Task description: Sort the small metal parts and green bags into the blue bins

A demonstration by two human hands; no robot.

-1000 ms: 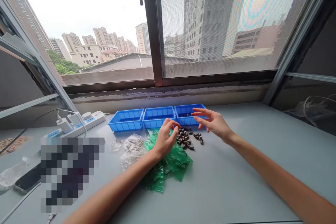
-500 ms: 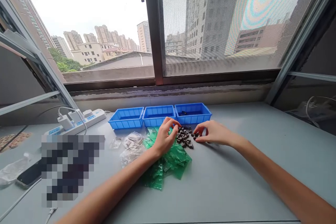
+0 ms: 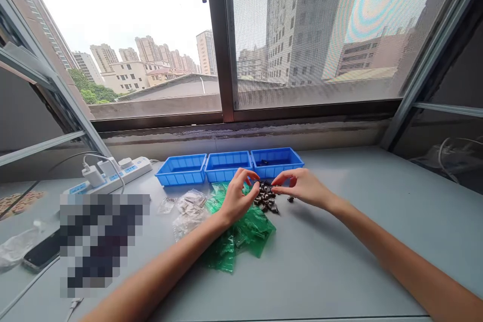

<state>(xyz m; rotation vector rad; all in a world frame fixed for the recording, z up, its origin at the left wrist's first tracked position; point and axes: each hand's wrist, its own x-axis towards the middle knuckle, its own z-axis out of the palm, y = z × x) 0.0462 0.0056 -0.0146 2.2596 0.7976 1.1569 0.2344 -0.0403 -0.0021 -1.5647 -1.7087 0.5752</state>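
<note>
A pile of small black and metallic parts (image 3: 268,203), too small to name, lies on the table between my hands. My left hand (image 3: 241,195) hovers at the pile's left edge, above green plastic bags (image 3: 260,231), its thumb and index finger curved with a small gap between them. From the right, my right hand (image 3: 302,187) reaches over the pile with bent fingers, thumb and index tips slightly apart at the parts; nothing held is visible. One loose black part (image 3: 290,199) sits beneath my right hand, apart from the pile.
Three blue bins stand in a row at the back: left (image 3: 181,177), middle (image 3: 226,175) and right (image 3: 277,170), the right one with a few dark pieces inside. Clear plastic bags (image 3: 190,211) lie left of the green ones. A power strip (image 3: 130,171) and a phone (image 3: 41,251) are farther left.
My right hand has moved left and slightly up, over the pile. The loose black part now shows on the table behind it. My left hand has barely moved.
</note>
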